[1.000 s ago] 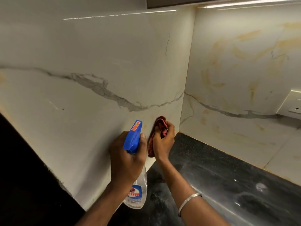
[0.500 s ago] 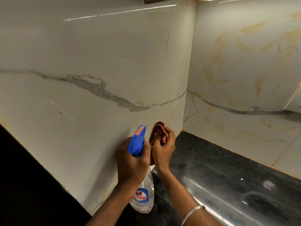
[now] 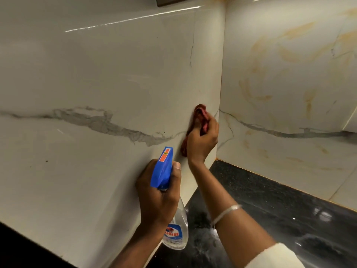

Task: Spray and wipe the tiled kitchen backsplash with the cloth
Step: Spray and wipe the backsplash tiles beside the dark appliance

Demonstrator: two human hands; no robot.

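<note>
A white marble-look tiled backsplash [image 3: 96, 84] with a grey vein fills the left wall and meets a second tiled wall [image 3: 289, 74] at a corner. My right hand [image 3: 202, 140] presses a bunched red cloth [image 3: 200, 113] against the left wall just beside that corner. My left hand [image 3: 158, 194] grips a clear spray bottle [image 3: 176, 229] by its neck, below and left of the cloth; its blue trigger head [image 3: 163, 167] points up toward the wall.
A black stone counter [image 3: 280, 209] runs along the foot of both walls, with wet shiny patches. A dark cabinet underside [image 3: 173, 0] shows at the top edge. A silver bangle [image 3: 226, 211] sits on my right wrist.
My right hand has slid the cloth up the left wall, from near the counter to the height of the grey vein. The spray bottle stayed low in my left hand.
</note>
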